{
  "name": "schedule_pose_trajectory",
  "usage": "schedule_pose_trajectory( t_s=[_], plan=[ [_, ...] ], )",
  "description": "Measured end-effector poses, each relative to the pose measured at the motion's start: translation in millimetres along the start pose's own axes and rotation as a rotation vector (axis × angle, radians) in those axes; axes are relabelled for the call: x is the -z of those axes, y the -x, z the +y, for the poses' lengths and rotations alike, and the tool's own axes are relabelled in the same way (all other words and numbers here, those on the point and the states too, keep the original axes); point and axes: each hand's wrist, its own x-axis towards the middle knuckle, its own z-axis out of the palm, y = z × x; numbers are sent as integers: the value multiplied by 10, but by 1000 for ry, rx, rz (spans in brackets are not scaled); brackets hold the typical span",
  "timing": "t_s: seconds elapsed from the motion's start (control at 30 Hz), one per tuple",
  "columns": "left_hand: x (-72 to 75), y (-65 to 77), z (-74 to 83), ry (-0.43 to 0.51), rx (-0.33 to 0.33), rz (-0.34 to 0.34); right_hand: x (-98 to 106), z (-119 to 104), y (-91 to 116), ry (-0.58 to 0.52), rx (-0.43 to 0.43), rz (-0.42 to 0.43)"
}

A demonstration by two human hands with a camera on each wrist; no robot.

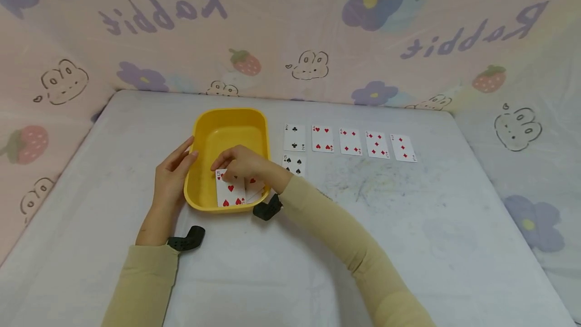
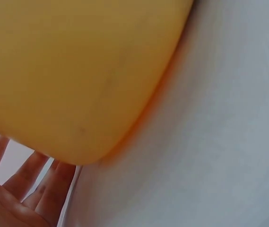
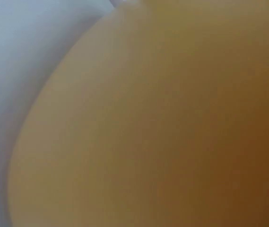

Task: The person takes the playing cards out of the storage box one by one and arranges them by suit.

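A yellow tray (image 1: 227, 119) sits on the white-covered table, its wall filling much of both wrist views. My left hand (image 1: 171, 178) is at its left side, with thumb and fingertips touching the rim. In the left wrist view, fairly straight fingers (image 2: 54, 189) reach along the outer wall. My right hand (image 1: 242, 163) is inside the tray and pinches the top of a five of hearts (image 1: 230, 197), thumb across its face. Another red-suited card (image 1: 255, 189) lies beside it, partly covered. The right wrist view shows blurred yellow wall, without the hand.
Right of the tray, face-up cards form a row: two of clubs (image 1: 294, 138), four of hearts (image 1: 323, 139), four of diamonds (image 1: 350, 142), five of diamonds (image 1: 377, 144) and three of diamonds (image 1: 403, 148). Below the first, a six of spades (image 1: 294, 164) is partly hidden by the right forearm.
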Motion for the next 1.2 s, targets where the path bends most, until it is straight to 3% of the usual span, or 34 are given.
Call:
schedule_pose_trajectory(
  t_s=[0.47, 0.77, 0.9, 1.2],
  plan=[
    [-16, 26, 13, -72, 12, -7, 111, 16, 61, -213, 76, 102],
    [-15, 5, 14, -65, -8, -1, 430, 0, 298, -363, 154, 209],
    [4, -12, 24, -124, -38, -1, 624, 122, 402, -387, 165, 281],
    [46, -59, 40, -43, -8, -72, 992, 545, 664, -357, 88, 404]
  ],
)
